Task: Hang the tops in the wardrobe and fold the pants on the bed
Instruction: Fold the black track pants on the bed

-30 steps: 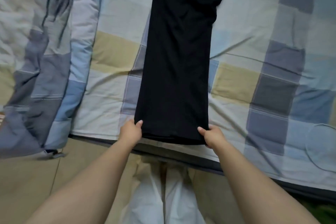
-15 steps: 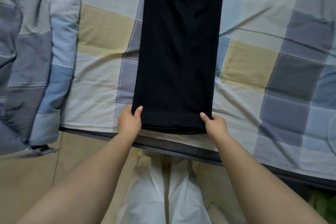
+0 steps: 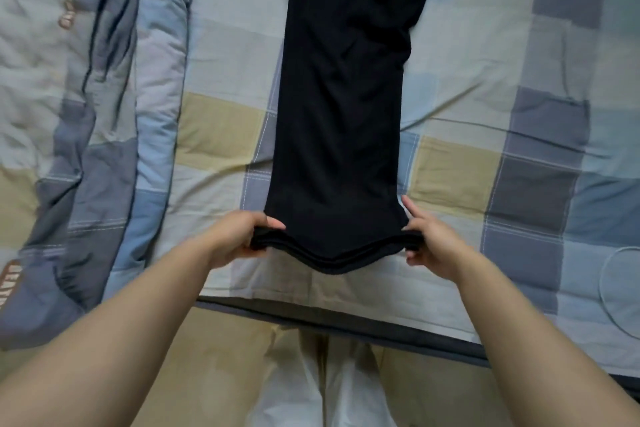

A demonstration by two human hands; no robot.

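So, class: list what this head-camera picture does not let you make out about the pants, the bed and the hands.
- Pants: the top end is cut off by the upper edge of the head view.
- Left hand and right hand: fingertips hidden under the hem they pinch.
- Quilt: its lettering is blurred, unreadable.
- Bed: its far part lies outside the frame.

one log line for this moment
step: fold pants | left hand: pinches hem corner | right hand: pinches other corner | black pants: hem raised off bed

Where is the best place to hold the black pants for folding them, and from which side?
Hold the black pants at the two near hem corners, as the left hand and right hand do, coming from the bed's near edge: they lie flat and lengthwise.
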